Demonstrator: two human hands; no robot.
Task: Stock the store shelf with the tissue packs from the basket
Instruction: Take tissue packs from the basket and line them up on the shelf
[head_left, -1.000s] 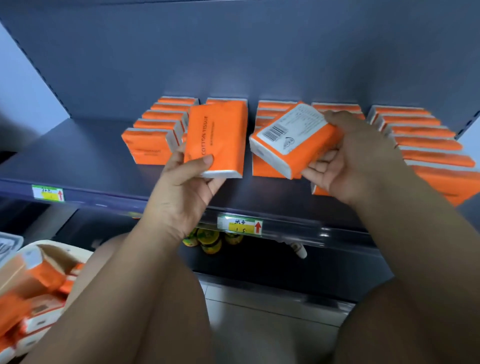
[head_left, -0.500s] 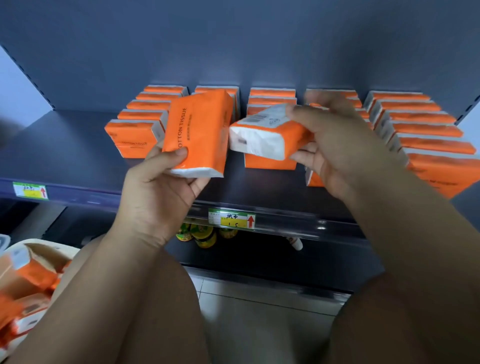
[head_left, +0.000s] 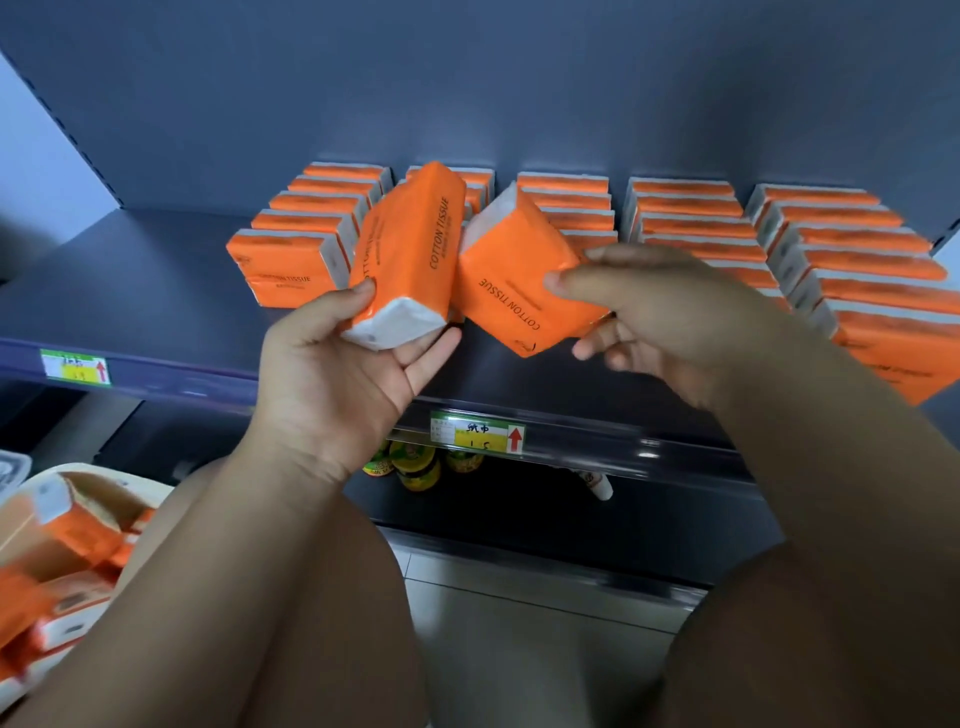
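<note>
The packs (head_left: 685, 228) are orange with white ends and black lettering. The shelf (head_left: 130, 270) is plain dark blue-grey. The tags (head_left: 477, 432) are green and yellow with a red arrow. The basket (head_left: 104, 483) is cream. The floor (head_left: 519, 649) is grey.

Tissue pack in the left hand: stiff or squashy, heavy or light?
Probably light: the left hand holds the tissue pack by its lower end alone. Likely squashy: its film-wrapped corners look rounded. The glossy film may be slippery.
</note>
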